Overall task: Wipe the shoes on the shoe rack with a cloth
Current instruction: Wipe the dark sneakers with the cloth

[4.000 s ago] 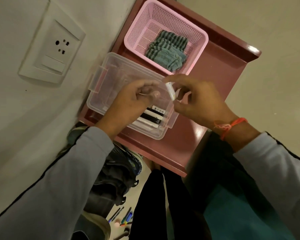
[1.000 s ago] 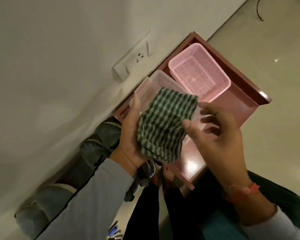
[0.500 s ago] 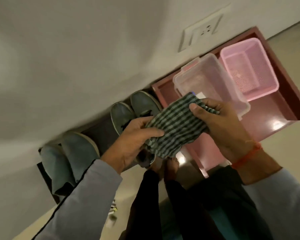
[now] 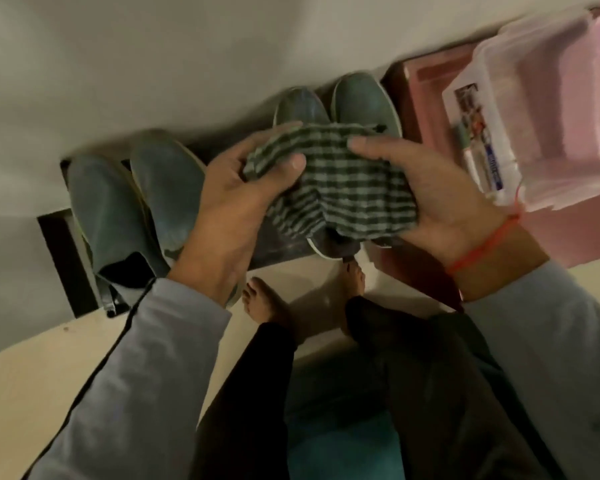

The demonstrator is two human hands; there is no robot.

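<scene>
Head view: your hands [image 4: 329, 188] both grip the striped cloth [image 4: 343, 188] above the shoes [image 4: 302, 105], wiping not yet begun.

Both arms are stretched forward and down, grey sleeves pulled to the wrists. The left hand [image 4: 236, 188] is curled, thumb pressed down on top and fingers tucked underneath what's being gripped. The right hand [image 4: 440, 199] is held palm-in, thumb laid flat across the top, fingers wrapped below. A red thread is tied around the right wrist. Bare feet are planted just below the hands
</scene>
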